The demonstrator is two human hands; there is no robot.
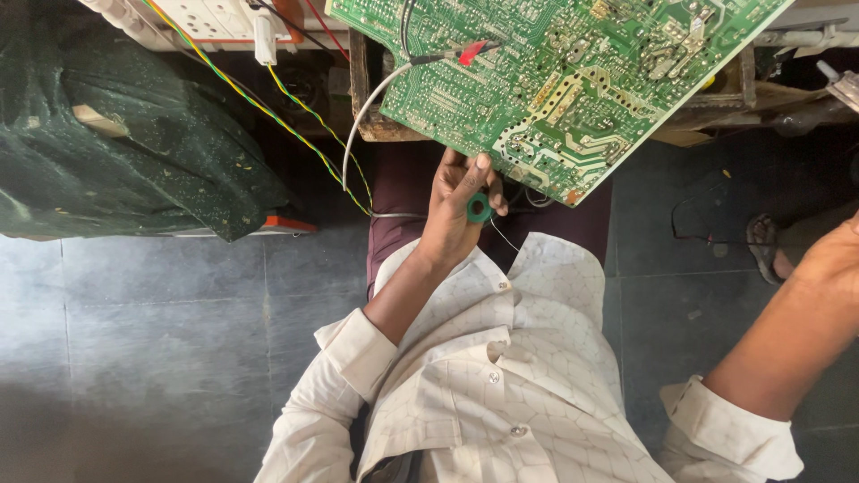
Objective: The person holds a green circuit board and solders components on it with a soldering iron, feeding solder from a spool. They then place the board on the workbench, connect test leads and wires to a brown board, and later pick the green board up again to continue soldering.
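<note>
Grey floor tiles (161,313) fill the lower part of the view, and one dark green cloth bundle (134,143) is seen lying at the upper left. One large green circuit board (573,80) is held tilted at the top, its solder side turned to the camera, with its lower edge resting against the left hand (461,210). That hand is closed around one small green spool (479,208), which is pinched between thumb and fingers just below the board's edge; a thin strand is seen trailing from the spool. One red-tipped probe (461,54) on a grey wire (358,134) is laid against the board near its upper left part. Two twisted yellow-green wires (268,107) are run from one white unit (215,18) at the top left down toward the lap. Of the right hand (837,255) only the wrist and forearm are caught at the right edge; whether it is open or closed, or holding anything, cannot be told. One pale patterned shirt (501,376) with rolled cuffs is worn, and one sandalled foot (769,246) of another person is seen on the floor at the right.
</note>
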